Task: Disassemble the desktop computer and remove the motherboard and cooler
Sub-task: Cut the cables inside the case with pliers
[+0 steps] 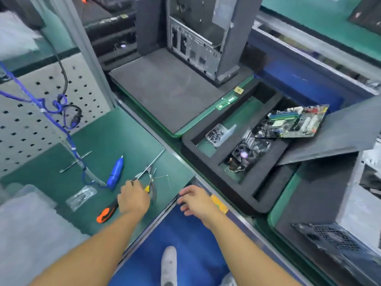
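Our left hand (134, 200) grips the orange-and-black screwdriver (106, 213) on the green bench (99, 141), with yellow-handled pliers (147, 188) just beyond its fingers. Our right hand (195, 201) is released, its fingers loosely curled at the bench edge and holding nothing. Beyond it to the right, the cooler (245, 154) sits in a compartment of the black foam tray (210, 162). The motherboard (294, 122) lies tilted past it. Farthest off, the computer case (198, 44) stands upright.
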